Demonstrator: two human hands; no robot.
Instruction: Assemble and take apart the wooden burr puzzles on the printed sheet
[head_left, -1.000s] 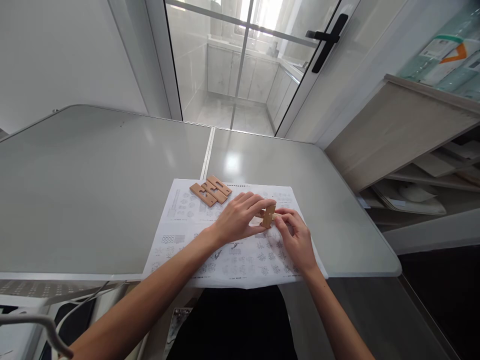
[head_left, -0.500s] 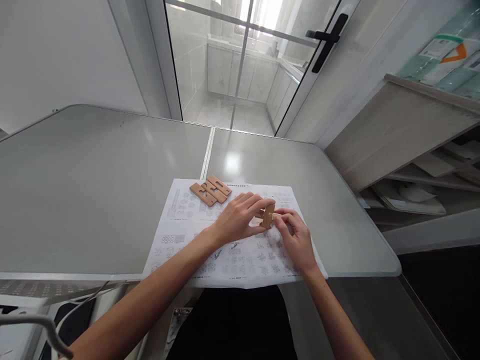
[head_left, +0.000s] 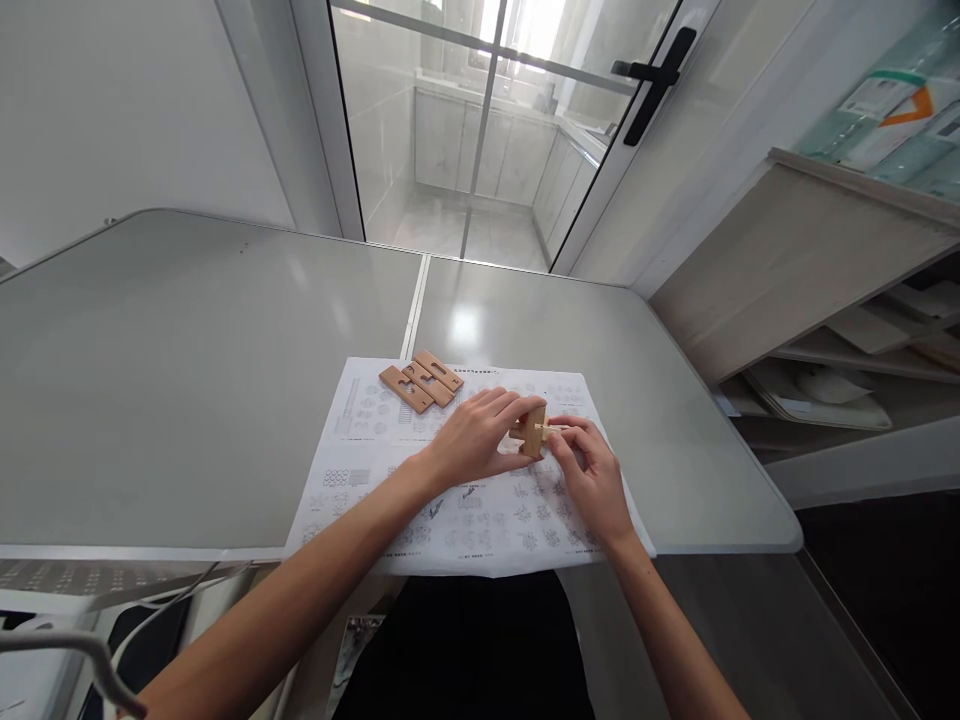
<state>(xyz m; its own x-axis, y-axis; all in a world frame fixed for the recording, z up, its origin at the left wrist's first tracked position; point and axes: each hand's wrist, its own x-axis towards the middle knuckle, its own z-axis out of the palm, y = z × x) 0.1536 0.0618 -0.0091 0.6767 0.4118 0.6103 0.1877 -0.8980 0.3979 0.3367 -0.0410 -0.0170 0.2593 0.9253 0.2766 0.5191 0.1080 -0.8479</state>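
Between the thumb and fingers of my left hand (head_left: 480, 432) is a wooden puzzle piece (head_left: 535, 432), a flat slab held upright with another bit of wood crossing behind it. My right hand (head_left: 589, 470) pinches a pale, thin wooden piece (head_left: 549, 429) that meets the right face of the slab; how deep it sits in the slab I cannot tell. Further back and to the left, several flat wooden pieces with cut-out slots (head_left: 422, 381) lie side by side on a printed sheet (head_left: 330, 505). Both hands are just above this sheet.
The sheet lies on a grey table (head_left: 187, 400) with a seam across its middle. Behind the table stands a glass door (head_left: 480, 130) with a black handle (head_left: 660, 80). A shelf unit (head_left: 810, 260) with plastic bottles (head_left: 892, 110) on top borders the right side.
The slab in my left hand has turned slightly and shifted a little to the left. More of the pale piece shows against its face. My right hand has hardly moved.
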